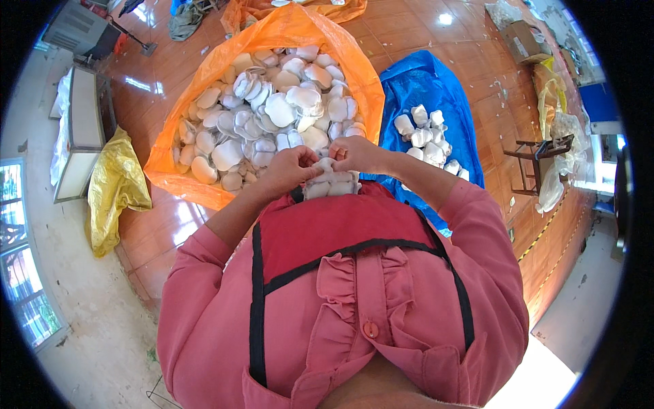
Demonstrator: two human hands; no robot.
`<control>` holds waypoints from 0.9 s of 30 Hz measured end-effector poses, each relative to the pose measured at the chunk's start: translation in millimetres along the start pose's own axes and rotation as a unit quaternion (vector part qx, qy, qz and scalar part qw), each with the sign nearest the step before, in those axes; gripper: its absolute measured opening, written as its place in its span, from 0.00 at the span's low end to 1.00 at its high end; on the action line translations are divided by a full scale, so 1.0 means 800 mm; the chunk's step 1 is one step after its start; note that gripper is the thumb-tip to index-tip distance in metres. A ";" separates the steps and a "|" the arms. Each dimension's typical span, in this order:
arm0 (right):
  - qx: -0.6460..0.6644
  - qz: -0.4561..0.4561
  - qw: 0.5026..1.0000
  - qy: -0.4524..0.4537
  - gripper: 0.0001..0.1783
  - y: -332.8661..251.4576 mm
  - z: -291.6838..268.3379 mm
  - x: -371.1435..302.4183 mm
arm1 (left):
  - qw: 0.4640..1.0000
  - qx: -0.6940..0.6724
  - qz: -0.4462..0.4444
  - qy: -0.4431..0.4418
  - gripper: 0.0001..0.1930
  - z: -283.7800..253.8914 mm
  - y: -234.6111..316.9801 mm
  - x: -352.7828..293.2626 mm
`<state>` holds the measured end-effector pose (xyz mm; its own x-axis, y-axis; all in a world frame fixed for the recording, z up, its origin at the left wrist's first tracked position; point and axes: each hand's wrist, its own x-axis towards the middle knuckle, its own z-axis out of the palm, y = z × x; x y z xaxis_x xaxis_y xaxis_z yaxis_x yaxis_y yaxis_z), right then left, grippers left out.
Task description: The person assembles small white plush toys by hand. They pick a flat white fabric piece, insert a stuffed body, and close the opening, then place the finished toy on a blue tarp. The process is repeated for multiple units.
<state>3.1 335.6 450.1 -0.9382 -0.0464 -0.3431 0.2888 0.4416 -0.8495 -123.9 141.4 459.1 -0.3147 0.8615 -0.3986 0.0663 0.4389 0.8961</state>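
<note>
My left hand and my right hand meet over a small stack of white moulded pieces that rests on my red apron. Both hands pinch the top of this stack, fingers closed on it. Just beyond my hands lies a big orange sack, open and full of several similar white shell-shaped pieces. To the right, a blue sheet carries a smaller heap of bundled white pieces.
A yellow bag lies on the glossy brown floor at the left, beside a grey cabinet. A small wooden stool and plastic bags stand at the right. A cardboard box sits far right.
</note>
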 end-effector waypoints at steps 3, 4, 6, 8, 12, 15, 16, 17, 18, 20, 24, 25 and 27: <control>-0.047 -0.009 0.999 0.014 0.20 0.007 0.008 0.002 | 0.999 0.041 0.007 -0.006 0.14 0.002 0.009 -0.002; -0.070 -0.017 0.997 0.022 0.19 0.008 0.009 0.003 | 0.998 0.061 0.013 -0.007 0.14 0.002 0.012 -0.002; -0.066 0.000 0.996 0.053 0.18 0.004 0.019 0.000 | 0.998 0.067 0.002 -0.009 0.13 0.003 0.006 0.000; -0.077 0.021 0.993 0.088 0.17 0.001 0.031 -0.003 | 0.997 0.083 -0.002 -0.006 0.13 0.004 0.005 0.001; -0.119 0.032 0.980 0.155 0.15 0.001 0.045 -0.002 | 0.992 0.112 0.040 0.052 0.13 0.011 0.004 0.003; -0.138 0.024 0.971 0.196 0.15 -0.001 0.049 0.001 | 0.988 0.118 0.056 0.085 0.14 0.015 -0.004 0.009; -0.143 0.021 0.967 0.208 0.15 -0.001 0.049 0.003 | 0.987 0.120 0.053 0.093 0.15 0.014 -0.006 0.012; -0.143 0.016 0.964 0.225 0.15 0.003 0.051 0.005 | 0.987 0.118 0.048 0.095 0.15 0.014 -0.006 0.015; -0.142 0.010 0.960 0.242 0.15 0.009 0.054 0.007 | 0.988 0.115 0.042 0.097 0.16 0.015 -0.006 0.017; -0.122 0.008 0.956 0.265 0.15 0.010 0.058 0.007 | 0.989 0.109 0.032 0.098 0.16 0.015 -0.005 0.018; -0.039 0.011 0.967 0.250 0.14 0.014 0.056 0.001 | 0.987 0.131 0.031 0.090 0.17 0.014 -0.006 0.020; -0.015 0.008 0.972 0.235 0.14 0.015 0.054 0.001 | 0.985 0.147 0.033 0.088 0.17 0.013 -0.007 0.020; 0.017 0.000 0.978 0.207 0.15 0.013 0.046 -0.003 | 0.984 0.152 0.028 0.090 0.16 0.011 -0.003 0.017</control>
<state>15.4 307.0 427.4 -0.9332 0.3236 -0.1566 0.2877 0.4110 -0.8651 -119.9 154.5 450.0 -0.4636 0.8390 -0.2848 0.3593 0.4718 0.8052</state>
